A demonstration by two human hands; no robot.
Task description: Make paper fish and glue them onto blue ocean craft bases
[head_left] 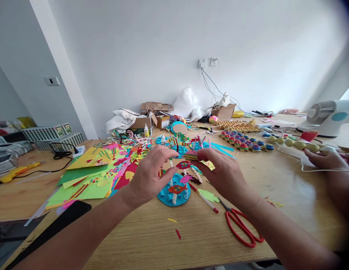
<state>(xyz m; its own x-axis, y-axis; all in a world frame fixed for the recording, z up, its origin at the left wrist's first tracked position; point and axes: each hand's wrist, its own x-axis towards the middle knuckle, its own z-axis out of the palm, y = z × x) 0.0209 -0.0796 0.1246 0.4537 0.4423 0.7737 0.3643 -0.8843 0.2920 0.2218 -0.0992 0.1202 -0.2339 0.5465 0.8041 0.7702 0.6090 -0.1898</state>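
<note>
On the wooden surface (pixel 208 240), we see a round blue base (pixel 163 198) standing in the middle, toward the front edge. It has white twisty sticks (pixel 174 198), an orange fish (pixel 178 189) and a pink spotty fish (pixel 186 178) on it. Our left hand (pixel 149 174) is just above it, with the thumb and pointing finger curved and a gap between their tips. Our right hand (pixel 226 176) pinches a small stripy paper (pixel 191 155) over the back of the base. Closer to the front edge, we see red scissors (pixel 233 212) to the right, and a thin stick with a red end (pixel 205 198) beside a green paper shape (pixel 209 195). Lots of bright paper (pixel 90 187) lies in a pile on the left. Near the right edge, another person's hand (pixel 322 160) is beside a row of yellow-green cups (pixel 289 143). A white fan (pixel 322 118) stands by the back right corner.
</note>
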